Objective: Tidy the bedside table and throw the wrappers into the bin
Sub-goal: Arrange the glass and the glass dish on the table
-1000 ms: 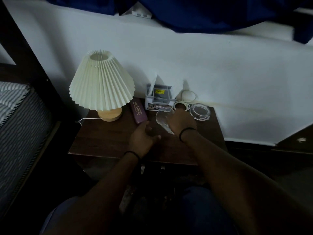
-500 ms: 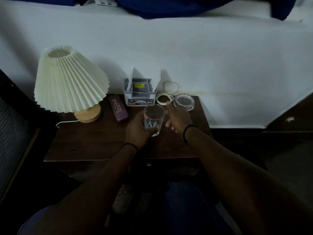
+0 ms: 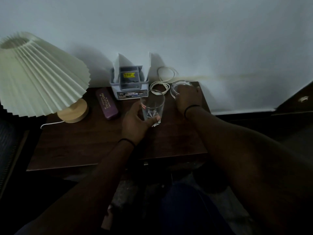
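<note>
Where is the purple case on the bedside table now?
In the head view, the purple case lies left of centre on the bedside table, between the lamp's wooden base and the grey box.

The drinking glass (image 3: 152, 106) now sits in the left hand (image 3: 135, 122) alone, upright, where a second ago the right hand was tipping it beside an open left palm. A crumpled wrapper (image 3: 156, 123) peeks out under the left fingertips. The right hand (image 3: 188, 99) has let go and reached to the back right of the table (image 3: 94, 143), landing on the clear glass dish (image 3: 176, 89).
</note>
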Demonstrator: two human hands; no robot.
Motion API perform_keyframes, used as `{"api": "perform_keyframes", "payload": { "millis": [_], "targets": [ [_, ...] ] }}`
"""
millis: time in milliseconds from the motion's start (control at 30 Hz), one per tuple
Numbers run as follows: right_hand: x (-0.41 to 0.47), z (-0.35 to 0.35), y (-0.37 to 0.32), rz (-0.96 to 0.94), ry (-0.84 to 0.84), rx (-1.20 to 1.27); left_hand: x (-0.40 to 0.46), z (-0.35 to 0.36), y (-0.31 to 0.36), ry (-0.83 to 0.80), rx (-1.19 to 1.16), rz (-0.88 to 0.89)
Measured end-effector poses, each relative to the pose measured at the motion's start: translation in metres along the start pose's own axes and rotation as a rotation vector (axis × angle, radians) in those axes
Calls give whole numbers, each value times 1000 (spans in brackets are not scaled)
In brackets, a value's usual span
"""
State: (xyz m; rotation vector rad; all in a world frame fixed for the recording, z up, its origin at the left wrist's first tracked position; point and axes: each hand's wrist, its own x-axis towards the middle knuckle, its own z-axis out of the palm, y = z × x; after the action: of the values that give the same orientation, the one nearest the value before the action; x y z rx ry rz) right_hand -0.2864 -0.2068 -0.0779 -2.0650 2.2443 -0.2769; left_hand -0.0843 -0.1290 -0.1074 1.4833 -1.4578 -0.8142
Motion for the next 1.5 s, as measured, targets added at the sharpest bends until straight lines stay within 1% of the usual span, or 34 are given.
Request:
{"api": "perform_keyframes", "payload": {
  "millis": [100,200,267,400,467,533,700,1033,1200,1267,1300,1367,1433,1500],
  "targets": [
    [-1,-1,1,-26,87,-16,2,3,0,5,-41,-12],
    [-3,-7,4,-24,104,-36,1,4,3,10,-65,-19],
    [0,-7,5,2,49,1,2,3,4,4,-53,-15],
    [13,-2,4,76,-130,90,3,0,4,-18,-42,-4],
    [19,4,4,105,-148,123,3,0,3,-23,-49,-1],
    [21,10,7,108,-108,136,5,2,1,-25,-53,3],
    [12,14,8,44,-7,140,9,8,1,-17,-89,10],
    [-54,13,7,-86,-74,114,-5,0,2,4,-50,3],
    [-85,1,7,-126,-53,264,-22,-17,-1,10,-31,-49],
    [-95,-2,6,-151,-37,380,-28,-24,-1,10,-17,-57],
    [-99,-4,4,-131,-41,488,-31,-28,-2,15,-13,-62],
    [-104,-9,1,-2,-48,613,-37,-35,-3,27,8,-66],
    [-103,-12,0,122,-22,604,-39,-39,-5,27,18,-69],
    [-100,-13,-1,216,4,653,-41,-42,-8,35,14,-80]
  ]
}}
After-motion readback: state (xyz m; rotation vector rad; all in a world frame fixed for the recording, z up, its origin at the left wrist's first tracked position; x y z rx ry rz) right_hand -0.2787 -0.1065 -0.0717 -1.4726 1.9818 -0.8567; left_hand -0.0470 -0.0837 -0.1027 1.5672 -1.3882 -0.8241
